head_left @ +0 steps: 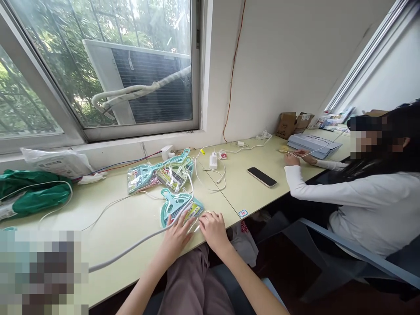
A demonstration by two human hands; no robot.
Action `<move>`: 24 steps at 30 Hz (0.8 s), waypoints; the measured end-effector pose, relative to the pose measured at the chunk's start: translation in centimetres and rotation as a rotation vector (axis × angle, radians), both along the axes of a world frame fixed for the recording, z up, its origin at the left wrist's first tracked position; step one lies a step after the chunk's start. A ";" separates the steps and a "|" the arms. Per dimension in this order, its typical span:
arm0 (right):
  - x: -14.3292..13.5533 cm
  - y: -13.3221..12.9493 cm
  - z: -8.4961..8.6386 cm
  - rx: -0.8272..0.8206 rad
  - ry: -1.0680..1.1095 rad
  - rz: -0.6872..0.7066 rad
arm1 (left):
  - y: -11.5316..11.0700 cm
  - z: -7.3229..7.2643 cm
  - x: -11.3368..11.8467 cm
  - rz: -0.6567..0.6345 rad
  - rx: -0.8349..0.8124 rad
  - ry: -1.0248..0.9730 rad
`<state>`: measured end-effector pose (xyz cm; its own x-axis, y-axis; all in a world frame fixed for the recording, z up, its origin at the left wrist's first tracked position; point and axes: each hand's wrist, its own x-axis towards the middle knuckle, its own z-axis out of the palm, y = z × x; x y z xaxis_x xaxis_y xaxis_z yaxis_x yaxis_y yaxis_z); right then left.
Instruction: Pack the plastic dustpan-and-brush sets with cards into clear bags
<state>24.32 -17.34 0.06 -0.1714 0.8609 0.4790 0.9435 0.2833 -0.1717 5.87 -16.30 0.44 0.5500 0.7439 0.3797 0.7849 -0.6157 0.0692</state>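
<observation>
A turquoise mini dustpan and brush set (172, 199) in clear wrapping lies near the table's front edge. My left hand (179, 231) is open, fingers spread over its near edge and beside a thick white cable (138, 246). Close to its right, my right hand (212, 225) is closed, its fingers bent at the corner of the package. A small white strip (197, 228) shows between my hands; whether my right fingers pinch it is hidden. Two more wrapped dustpan sets, one turquoise (144, 176) and one greenish (173, 178), lie farther back.
A white charger (213, 161) with thin cables and a black phone (261, 176) lie to the right. Green plastic bags (42, 192) occupy the left. A co-worker in a white sleeve (324, 192) handles a thin cord by a grey-blue folder (313, 145). Cardboard boxes (287, 125) stand behind.
</observation>
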 end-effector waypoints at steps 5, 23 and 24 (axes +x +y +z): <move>0.9 -0.9 -1.0 0.122 0.022 -0.133 | -0.5 -0.2 -2.3 0.014 0.014 0.016; 1.3 -0.6 -1.6 -0.760 1.861 0.114 | -6.9 -2.4 5.6 0.200 -0.326 -0.549; 1.8 -0.6 -0.8 -0.754 1.882 0.066 | -7.4 -1.8 5.7 0.214 -0.318 -0.576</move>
<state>26.10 -17.98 -0.77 -0.0212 0.9490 -0.3147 -0.5178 -0.2796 -0.8085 11.54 -23.70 -1.36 0.1550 0.9373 0.3123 0.6709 -0.3319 0.6631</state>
